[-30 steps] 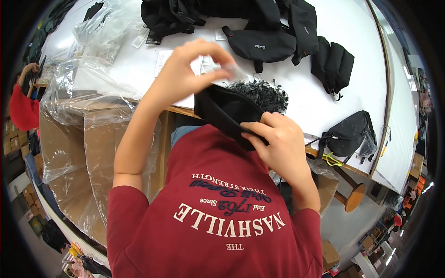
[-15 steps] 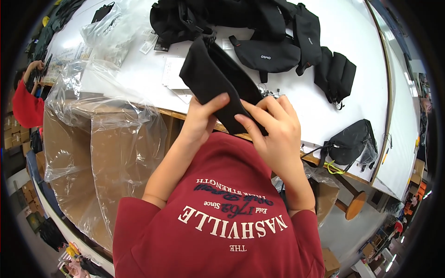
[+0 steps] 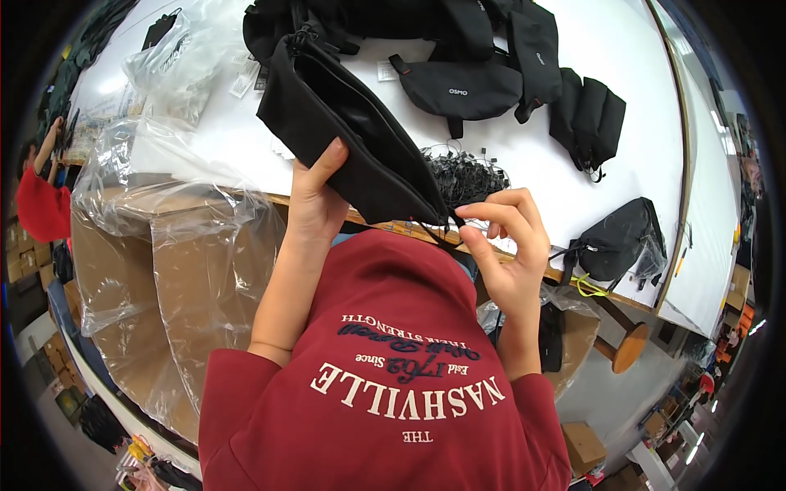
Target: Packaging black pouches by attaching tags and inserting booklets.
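Note:
A black fabric pouch (image 3: 323,147) with its long zipped mouth gaping hangs slantwise over the table's near edge. My left hand (image 3: 318,192) grips its lower left side, thumb on the front and fingers hidden behind. At the pouch's lower right end, my right hand (image 3: 514,245) pinches a small black cord or pull between thumb and forefinger; the exact part is too small to make out. Just beyond that hand lies a heap of thin black strings with small tags (image 3: 467,176).
Several black bags lie across the white table (image 3: 622,49), among them a flat pouch (image 3: 463,90) and a sling bag (image 3: 618,241) at right. A carton lined with clear plastic (image 3: 196,270) stands at left. Farther left is a person in a red sleeve (image 3: 45,204).
The pouch and my left hand have shifted left. My right hand has moved from the pouch's opening edge to its lower right end. The string heap has come into fuller view.

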The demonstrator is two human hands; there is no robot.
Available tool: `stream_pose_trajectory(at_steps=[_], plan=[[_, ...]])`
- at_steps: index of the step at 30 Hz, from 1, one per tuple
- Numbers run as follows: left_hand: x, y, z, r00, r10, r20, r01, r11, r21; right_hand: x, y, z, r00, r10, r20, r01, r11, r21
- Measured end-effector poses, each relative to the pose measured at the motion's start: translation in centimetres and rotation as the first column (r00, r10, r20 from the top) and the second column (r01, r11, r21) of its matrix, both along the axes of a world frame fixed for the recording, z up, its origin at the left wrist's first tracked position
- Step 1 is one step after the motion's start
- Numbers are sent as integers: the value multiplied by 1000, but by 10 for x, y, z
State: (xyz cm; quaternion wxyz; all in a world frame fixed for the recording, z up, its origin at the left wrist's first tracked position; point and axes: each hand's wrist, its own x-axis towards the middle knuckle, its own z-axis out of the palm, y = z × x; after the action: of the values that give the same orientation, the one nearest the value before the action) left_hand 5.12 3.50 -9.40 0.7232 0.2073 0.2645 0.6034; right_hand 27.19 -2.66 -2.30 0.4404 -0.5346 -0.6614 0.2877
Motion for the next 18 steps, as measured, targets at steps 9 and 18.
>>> stream_pose_trajectory(at_steps=[9, 18], plan=[[18, -7, 40, 949, -303, -86, 294, 950, -101, -13, 36, 1, 964, 8, -264, -28, 997, -72], [37, -18, 58, 859, -491, -146, 464, 866, -186, -12, 47, -18, 886, -189, -424, 299, 931, 210]])
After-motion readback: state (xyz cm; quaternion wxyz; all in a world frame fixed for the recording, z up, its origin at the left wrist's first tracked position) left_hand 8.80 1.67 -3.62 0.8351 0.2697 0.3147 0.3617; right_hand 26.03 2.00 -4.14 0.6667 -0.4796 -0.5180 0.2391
